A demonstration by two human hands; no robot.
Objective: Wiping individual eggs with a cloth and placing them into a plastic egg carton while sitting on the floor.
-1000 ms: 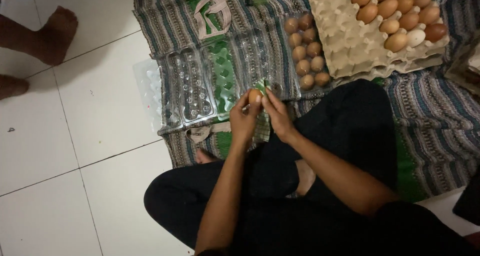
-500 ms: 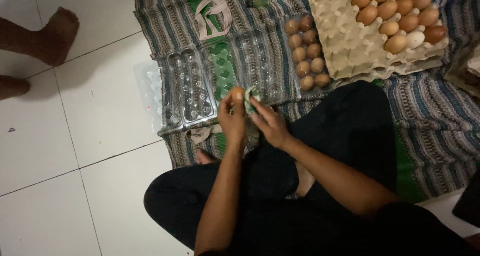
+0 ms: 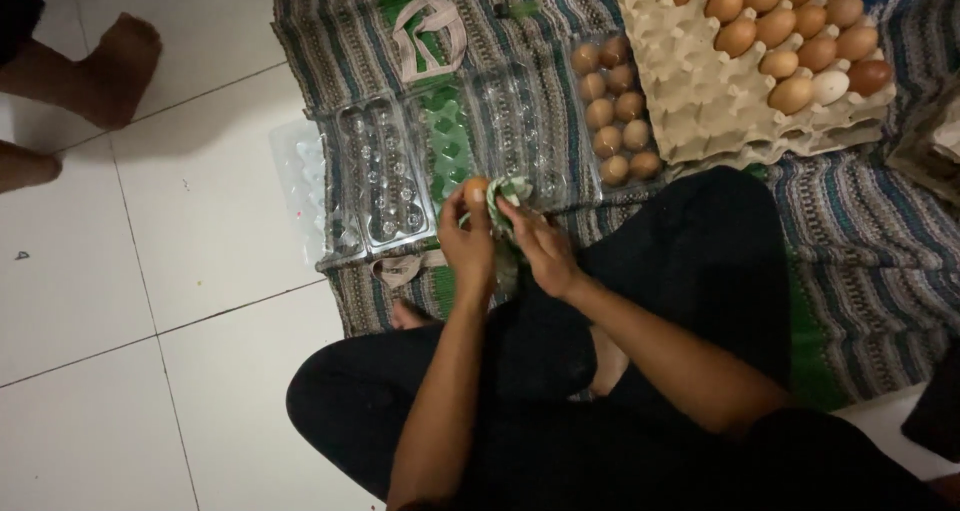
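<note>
**Wiping an egg over the clear trays**

Since a moment ago the two hands have come back close together, and the brown egg shows again at the fingertips. The left hand pinches the egg from below. The right hand presses a green and white cloth against it. So both hands are closed, one on the egg and one on the cloth.

The egg could crack if the fingers squeeze too hard while rubbing. It could also slip out and fall on the empty clear plastic egg tray just under it.

Close by, past the hands, a second clear tray holds brown eggs. A big cardboard egg tray has more eggs, one pale. All lie on a striped mat. The person's black-clad legs sit between the hands and the mat's right side. Somebody else's bare feet rest on the white tiled floor. The cloth may be paper; it is hard to tell
</note>
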